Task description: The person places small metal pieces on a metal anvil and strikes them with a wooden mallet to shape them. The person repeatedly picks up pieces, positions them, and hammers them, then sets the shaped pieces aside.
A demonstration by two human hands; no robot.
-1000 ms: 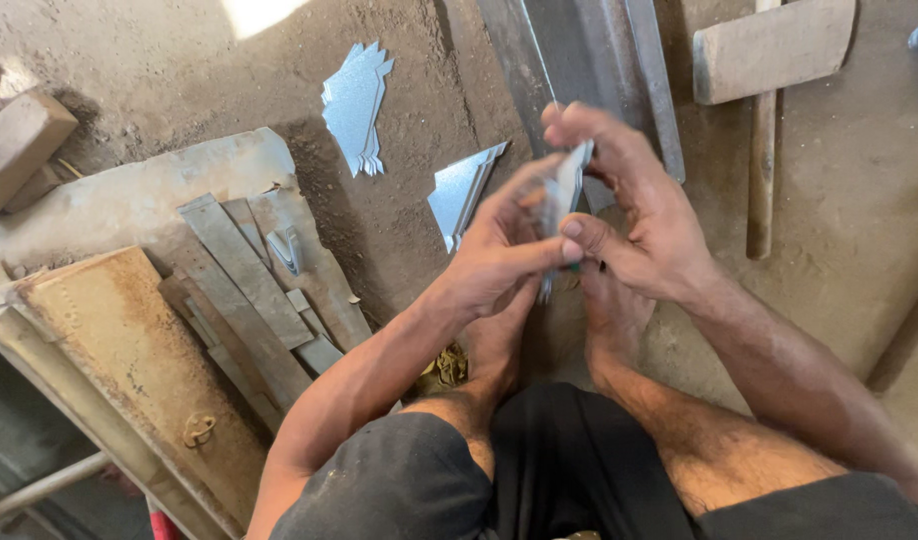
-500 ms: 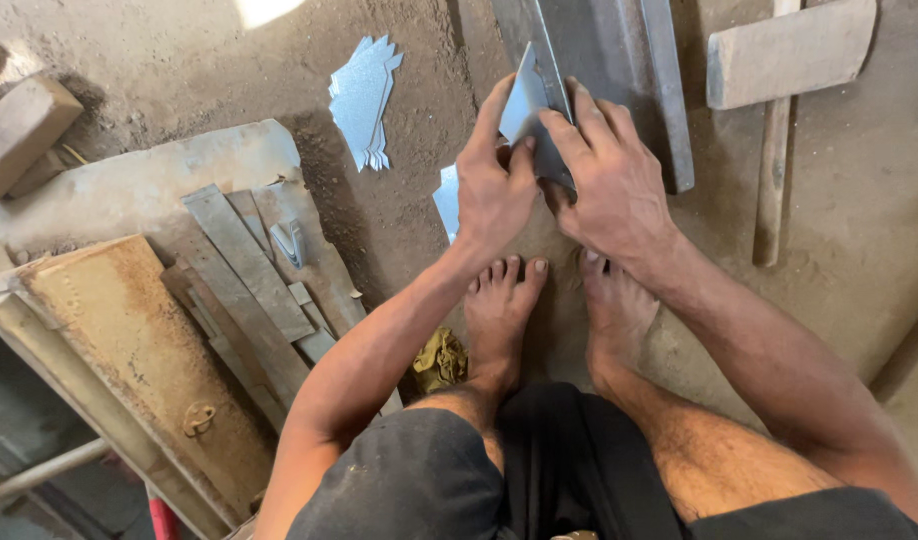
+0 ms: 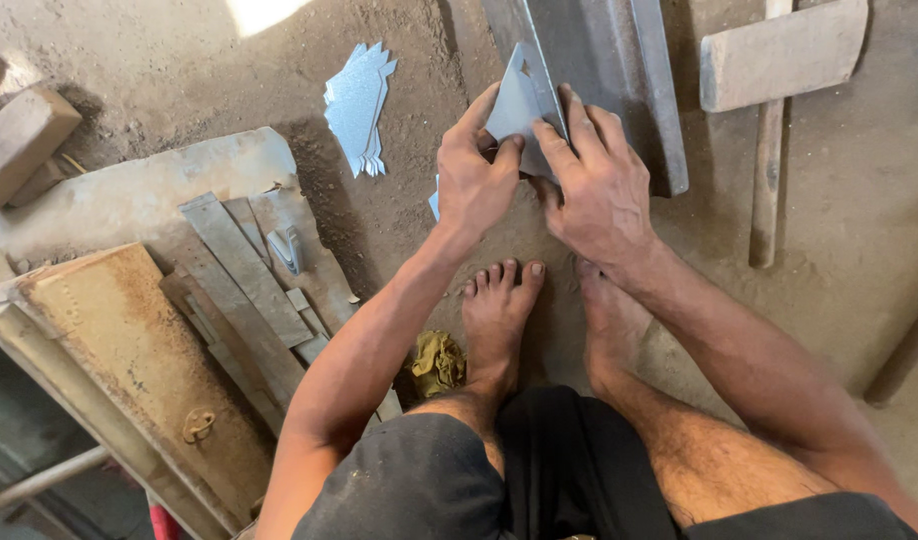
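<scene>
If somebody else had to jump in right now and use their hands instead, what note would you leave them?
Left hand: grips the near left edge of the thin grey pointed sheet-metal piece.
Right hand: fingers pressed on the same piece, holding it against the edge of the long grey steel bar on the dirt floor.
Nearby: a stack of similar grey cut metal pieces lies to the left; a wooden mallet lies to the right.
Done: one piece is seated on the bar.
Left: I cannot tell whether it is shaped yet; the stack lies untouched.

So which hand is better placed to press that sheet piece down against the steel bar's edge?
Probably the right hand: its fingers already lie over the sheet piece against the steel bar, while the left hand holds its near edge.
</scene>
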